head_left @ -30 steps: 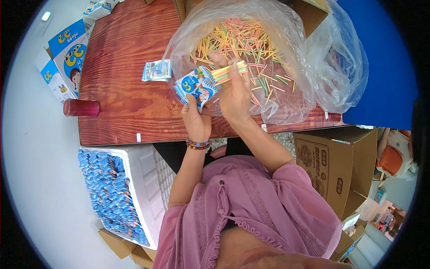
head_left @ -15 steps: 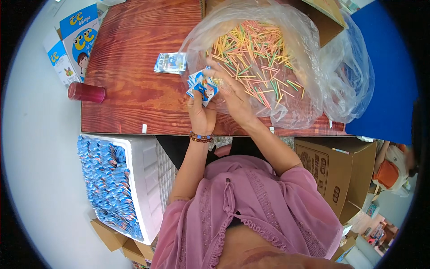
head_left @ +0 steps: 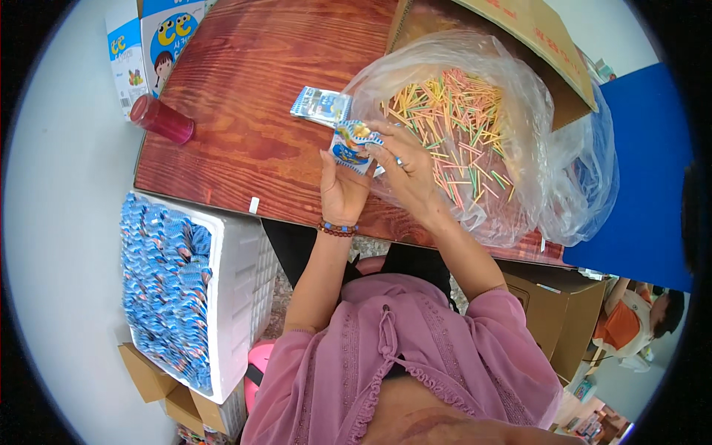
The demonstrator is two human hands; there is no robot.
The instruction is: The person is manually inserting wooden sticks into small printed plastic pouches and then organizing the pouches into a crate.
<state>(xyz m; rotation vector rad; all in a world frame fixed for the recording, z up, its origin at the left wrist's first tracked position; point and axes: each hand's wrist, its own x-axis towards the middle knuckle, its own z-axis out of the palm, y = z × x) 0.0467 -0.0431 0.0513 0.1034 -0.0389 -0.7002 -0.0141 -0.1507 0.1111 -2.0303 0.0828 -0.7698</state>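
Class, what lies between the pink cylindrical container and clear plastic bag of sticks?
Head view: wooden red tabletop, flat blue-white packaging on it, and a blue-white packet in the right hand.

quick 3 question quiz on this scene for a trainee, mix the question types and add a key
1. Multiple choice: which wrist wears the beads?
A) left
B) right
C) both

2. True or false: the loose sticks are all one colour.

3. Fill in: the right hand's fingers touch a blue-and-white ____.

Key:
1. A
2. False; pink, yellow and green show.
3. packet
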